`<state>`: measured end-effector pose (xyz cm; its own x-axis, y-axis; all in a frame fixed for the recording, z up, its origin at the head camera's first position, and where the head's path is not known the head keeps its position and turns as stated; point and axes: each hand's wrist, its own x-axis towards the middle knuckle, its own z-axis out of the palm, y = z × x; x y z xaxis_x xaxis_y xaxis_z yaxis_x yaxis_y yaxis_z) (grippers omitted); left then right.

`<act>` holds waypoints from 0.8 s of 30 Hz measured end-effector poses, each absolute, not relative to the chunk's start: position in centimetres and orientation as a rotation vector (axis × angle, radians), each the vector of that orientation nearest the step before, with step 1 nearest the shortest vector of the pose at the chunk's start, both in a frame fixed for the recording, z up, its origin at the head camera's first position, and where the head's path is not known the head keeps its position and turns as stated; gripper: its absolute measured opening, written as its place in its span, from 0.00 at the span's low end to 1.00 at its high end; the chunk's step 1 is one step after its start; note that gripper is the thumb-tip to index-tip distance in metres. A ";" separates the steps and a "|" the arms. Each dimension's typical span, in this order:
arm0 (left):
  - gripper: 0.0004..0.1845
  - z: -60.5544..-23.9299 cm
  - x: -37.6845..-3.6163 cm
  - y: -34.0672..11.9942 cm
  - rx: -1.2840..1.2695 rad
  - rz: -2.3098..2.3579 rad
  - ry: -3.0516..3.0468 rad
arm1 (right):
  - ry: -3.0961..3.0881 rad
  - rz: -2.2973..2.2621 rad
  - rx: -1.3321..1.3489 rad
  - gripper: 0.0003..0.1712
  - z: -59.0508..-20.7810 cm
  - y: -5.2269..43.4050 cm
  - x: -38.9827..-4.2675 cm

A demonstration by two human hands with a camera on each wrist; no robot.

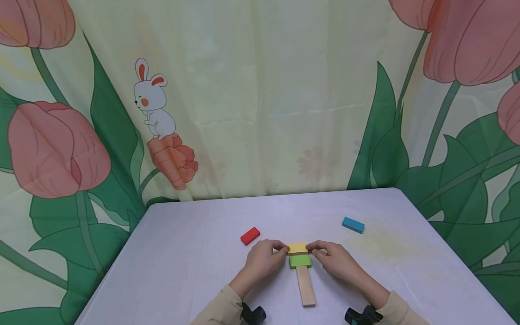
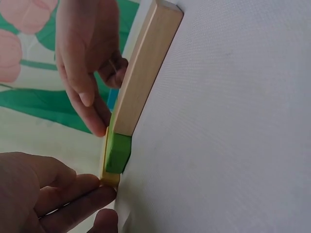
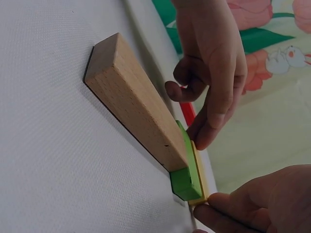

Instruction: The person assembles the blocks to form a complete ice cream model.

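Note:
In the head view a yellow block [image 1: 298,248] lies crosswise at the far end of a short row. My left hand [image 1: 263,258] touches its left end with the fingertips, and my right hand [image 1: 335,259] touches its right end. Just nearer lies a green block [image 1: 300,261], parallel to the yellow one; whether the two touch I cannot tell. A long plain wooden block [image 1: 305,286] runs from the green block towards me, its far end against it. In the left wrist view the left fingers [image 2: 80,196] are fairly straight. The right wrist view shows the right fingers [image 3: 228,211] at the yellow end.
A red block [image 1: 250,236] lies beyond my left hand, and a blue block [image 1: 353,225] farther back on the right. Everything rests on a white-covered table [image 1: 170,266]. Behind its back edge hangs a curtain [image 1: 260,99] printed with tulips and a rabbit.

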<state>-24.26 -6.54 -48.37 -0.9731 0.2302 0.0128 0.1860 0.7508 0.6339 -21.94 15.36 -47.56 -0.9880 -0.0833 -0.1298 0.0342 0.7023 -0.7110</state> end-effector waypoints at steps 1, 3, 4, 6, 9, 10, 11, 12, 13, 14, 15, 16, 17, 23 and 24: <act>0.10 -48.4 -24.2 -6.5 0.345 1.030 2.877 | 2.756 -1.154 -0.035 0.15 -47.6 15.4 -21.9; 0.10 -48.3 -24.1 -6.6 0.351 1.025 2.874 | 2.758 -1.144 -0.033 0.15 -47.6 15.4 -22.0; 0.10 -48.3 -24.0 -6.6 0.348 1.022 2.871 | 2.756 -1.141 -0.032 0.15 -47.6 15.4 -21.9; 0.10 -48.2 -23.9 -6.6 0.357 1.017 2.869 | 2.749 -1.139 -0.028 0.15 -47.6 15.4 -21.9; 0.10 -48.2 -23.7 -6.7 0.373 1.012 2.871 | 2.745 -1.139 -0.025 0.14 -47.6 15.4 -21.8; 0.10 -48.2 -23.7 -6.7 0.380 1.012 2.873 | 2.746 -1.138 -0.025 0.14 -47.6 15.4 -21.8; 0.10 -48.2 -23.6 -6.7 0.384 1.011 2.873 | 2.749 -1.134 -0.024 0.14 -47.6 15.4 -21.7; 0.10 -48.2 -23.6 -6.7 0.389 1.011 2.872 | 2.751 -1.132 -0.022 0.14 -47.7 15.4 -21.6; 0.10 -48.2 -23.5 -6.7 0.392 1.002 2.876 | 2.755 -1.126 -0.022 0.14 -47.6 15.4 -21.6; 0.10 -48.1 -23.5 -6.7 0.393 0.994 2.879 | 2.758 -1.119 -0.023 0.14 -47.6 15.4 -21.5; 0.11 -48.1 -23.4 -6.7 0.394 0.989 2.881 | 2.761 -1.111 -0.024 0.15 -47.7 15.4 -21.5; 0.10 -48.1 -23.4 -6.8 0.396 0.981 2.885 | 2.762 -1.106 -0.021 0.15 -47.7 15.3 -21.4; 0.11 -48.1 -23.4 -6.8 0.395 0.975 2.886 | 2.764 -1.101 -0.016 0.15 -47.7 15.3 -21.4; 0.11 -48.0 -23.2 -6.7 0.394 0.984 2.875 | 2.779 -1.075 0.005 0.15 -47.7 15.0 -21.1; 0.11 -48.0 -23.1 -6.7 0.393 0.988 2.871 | 2.782 -1.069 0.007 0.15 -47.7 14.9 -21.1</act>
